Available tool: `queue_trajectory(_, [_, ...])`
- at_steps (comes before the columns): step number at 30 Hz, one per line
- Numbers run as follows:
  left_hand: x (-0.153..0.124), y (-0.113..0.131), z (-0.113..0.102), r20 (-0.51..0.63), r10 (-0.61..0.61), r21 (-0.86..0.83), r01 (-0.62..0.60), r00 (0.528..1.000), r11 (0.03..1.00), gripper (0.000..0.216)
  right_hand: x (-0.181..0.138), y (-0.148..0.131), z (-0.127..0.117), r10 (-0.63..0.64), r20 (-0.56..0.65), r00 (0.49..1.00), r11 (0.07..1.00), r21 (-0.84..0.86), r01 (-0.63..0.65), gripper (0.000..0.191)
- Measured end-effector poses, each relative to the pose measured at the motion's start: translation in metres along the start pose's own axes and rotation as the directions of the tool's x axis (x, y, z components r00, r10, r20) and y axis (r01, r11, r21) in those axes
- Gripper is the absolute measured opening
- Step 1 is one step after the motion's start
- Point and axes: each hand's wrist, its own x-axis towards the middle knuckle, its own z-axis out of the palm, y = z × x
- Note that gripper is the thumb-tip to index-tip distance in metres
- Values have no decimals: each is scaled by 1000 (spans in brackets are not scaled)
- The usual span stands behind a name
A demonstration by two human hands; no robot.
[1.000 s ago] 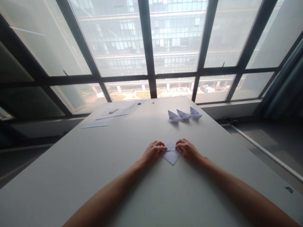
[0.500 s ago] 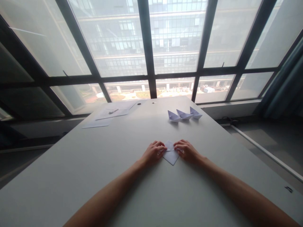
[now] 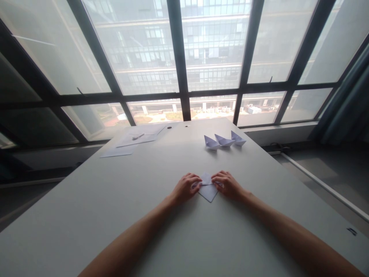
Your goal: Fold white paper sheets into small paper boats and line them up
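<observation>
A folded white sheet of paper lies on the pale table in front of me, its lower part a point facing me. My left hand pinches the paper's left edge between thumb and fingers. On the opposite edge, my right hand grips it the same way. The fingertips hide both side corners, and a crease runs across between them. Beyond the hands, three white folded paper boats stand in a row toward the right.
Flat white sheets overlap at the far left, with a small white object on top that I cannot make out. A dark round hole is near the far edge. A small dark item lies at the right edge. Windows rise behind the table.
Both hands stay on the folded paper in nearly the same place. Only slight finger shifts at its edges show; the boats and sheets have not moved.
</observation>
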Motion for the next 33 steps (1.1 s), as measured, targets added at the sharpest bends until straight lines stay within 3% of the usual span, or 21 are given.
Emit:
queue_trajectory(5, [0,-6,3,-51,-55,-61,52,997,997,26,1,0,1,0,-16,1000,1000,15,0,20])
queue_trajectory(12, [1,-6,3,-7,10,-27,-10,1000,1000,22,1,0,1,-5,-28,1000,1000,17,6,19])
queue_trajectory(21, [-1,18,-5,2,-5,261,5,1000,965,17,1,-7,-3,-11,-28,1000,1000,0,11,12])
queue_trajectory(25, [-1,24,-8,28,-25,309,15,999,951,20,2,-12,-8,-45,-25,999,999,20,45,6])
queue_trajectory(33, [0,20,-8,38,-52,265,40,998,963,28,1,-11,-2,-45,-11,999,999,19,45,25])
